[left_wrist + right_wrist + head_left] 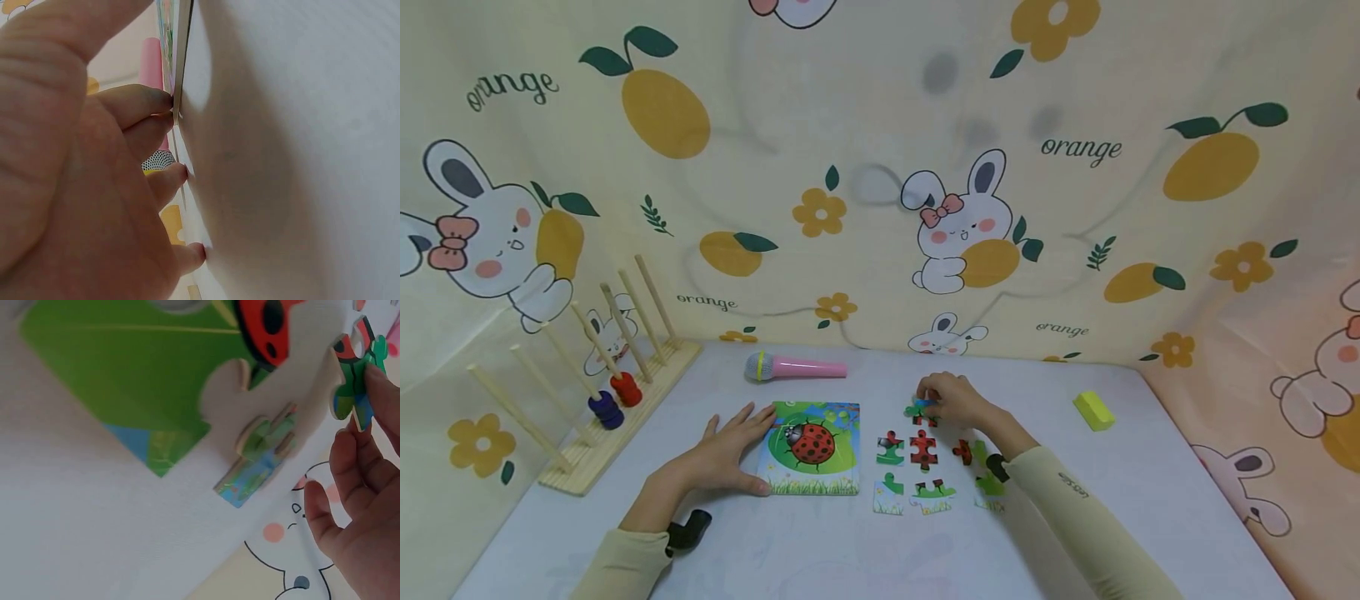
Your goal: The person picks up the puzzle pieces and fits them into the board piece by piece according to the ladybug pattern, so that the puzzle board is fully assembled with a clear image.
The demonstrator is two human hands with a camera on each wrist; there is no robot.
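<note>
Square ladybug-printed board (811, 447); left hand (722, 457) spread, touching its left edge; right hand (955, 402) pinches red-green-blue jigsaw piece (361, 387) right of board; other multicoloured jigsaw pieces (923, 450) there, laid out but gappy; joining mostly left, imo

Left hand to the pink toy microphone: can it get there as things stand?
Probably yes. The left hand rests at the edge of the ladybug board; the pink toy microphone lies farther back on the table, and nothing visible stands between hand and microphone.
</note>
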